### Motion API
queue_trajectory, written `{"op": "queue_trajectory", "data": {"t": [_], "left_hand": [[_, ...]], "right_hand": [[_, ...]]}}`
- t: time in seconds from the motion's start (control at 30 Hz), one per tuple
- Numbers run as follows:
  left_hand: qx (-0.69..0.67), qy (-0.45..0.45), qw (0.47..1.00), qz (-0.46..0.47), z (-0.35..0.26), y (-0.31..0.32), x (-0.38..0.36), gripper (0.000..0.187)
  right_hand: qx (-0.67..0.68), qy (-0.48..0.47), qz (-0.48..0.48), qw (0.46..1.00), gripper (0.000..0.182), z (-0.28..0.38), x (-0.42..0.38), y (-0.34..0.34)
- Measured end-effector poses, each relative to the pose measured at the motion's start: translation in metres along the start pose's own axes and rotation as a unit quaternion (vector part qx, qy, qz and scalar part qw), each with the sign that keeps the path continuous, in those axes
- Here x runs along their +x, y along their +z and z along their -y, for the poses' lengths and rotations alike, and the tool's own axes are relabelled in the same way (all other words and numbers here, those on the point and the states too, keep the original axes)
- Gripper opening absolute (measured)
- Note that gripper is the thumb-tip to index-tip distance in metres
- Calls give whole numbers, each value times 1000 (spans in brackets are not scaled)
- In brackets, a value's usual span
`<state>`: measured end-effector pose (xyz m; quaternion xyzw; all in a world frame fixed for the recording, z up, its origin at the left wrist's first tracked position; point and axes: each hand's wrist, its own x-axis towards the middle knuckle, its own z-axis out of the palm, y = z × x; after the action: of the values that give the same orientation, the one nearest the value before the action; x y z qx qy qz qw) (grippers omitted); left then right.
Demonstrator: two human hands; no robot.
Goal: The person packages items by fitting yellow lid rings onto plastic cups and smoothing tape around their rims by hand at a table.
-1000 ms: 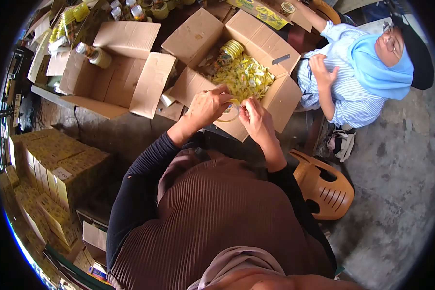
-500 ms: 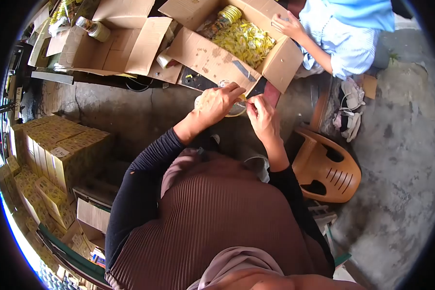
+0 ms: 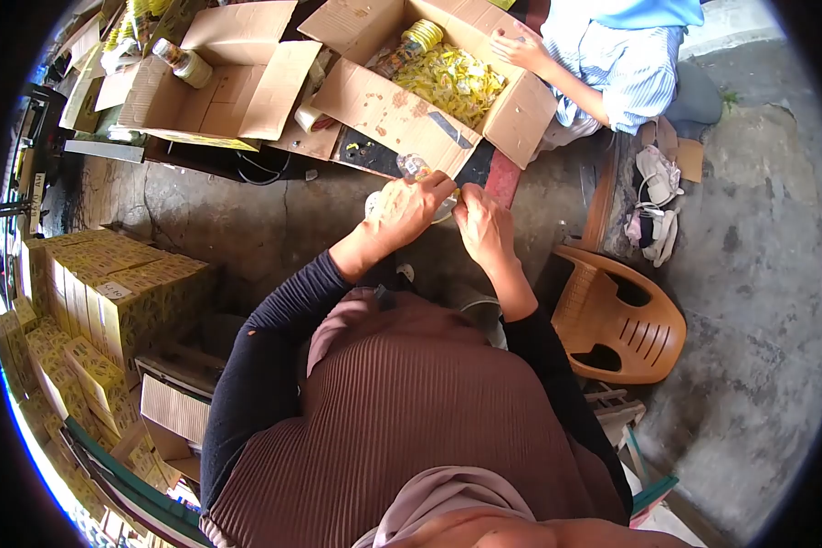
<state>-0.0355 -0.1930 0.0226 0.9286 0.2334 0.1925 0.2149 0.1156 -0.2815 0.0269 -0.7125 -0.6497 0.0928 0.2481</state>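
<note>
My left hand [image 3: 405, 212] is closed, its fingers bent round a clear plastic packet [image 3: 413, 165] with orange bits showing, which sticks out beyond the knuckles. Close beside it, my right hand [image 3: 484, 225] is closed in a pinch, fingertips right at those of the left; I cannot tell what it pinches. Under and between both hands shows part of a pale, round-rimmed plastic thing [image 3: 445, 214], mostly hidden by my fingers. Just ahead stands an open cardboard box [image 3: 397, 111] holding a heap of small yellow packets [image 3: 457, 84] and a yellow-topped clear jar [image 3: 420, 38].
Another person's hand [image 3: 521, 50] is at the box's right side. To the left, a second open box [image 3: 219, 105] has a jar [image 3: 190, 68] inside. Stacked yellow cartons [image 3: 123, 283] stand at my left. An orange plastic chair [image 3: 621, 315] and shoes [image 3: 656, 201] are on the right.
My right hand has turned in and drawn closer to my left. More of the clear packet now shows beyond my left fingers. The view has shifted slightly.
</note>
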Motion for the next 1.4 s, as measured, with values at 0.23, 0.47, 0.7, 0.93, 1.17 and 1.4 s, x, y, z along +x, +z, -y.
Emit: {"op": "queue_trajectory", "data": {"t": [0.23,0.47,0.7,0.93,1.17,1.4], "left_hand": [[-54,-86,991,-86,-4,1,21,28],[-35,-58,989,-131,33,-11,62,26],[-75,-120,976,-167,81,-52,93,20],[-373,-217,893,-129,146,-68,109,22],[-546,-230,801,-82,172,-63,114,29],[-576,-227,785,0,189,-52,117,36]], "right_hand": [[96,63,-32,993,14,-9,35,12],[189,81,-81,975,19,-25,98,30],[484,288,-129,816,29,-132,158,41],[275,198,-12,941,20,-94,179,28],[122,62,-93,986,12,-102,194,67],[293,74,10,953,18,-60,221,46]]}}
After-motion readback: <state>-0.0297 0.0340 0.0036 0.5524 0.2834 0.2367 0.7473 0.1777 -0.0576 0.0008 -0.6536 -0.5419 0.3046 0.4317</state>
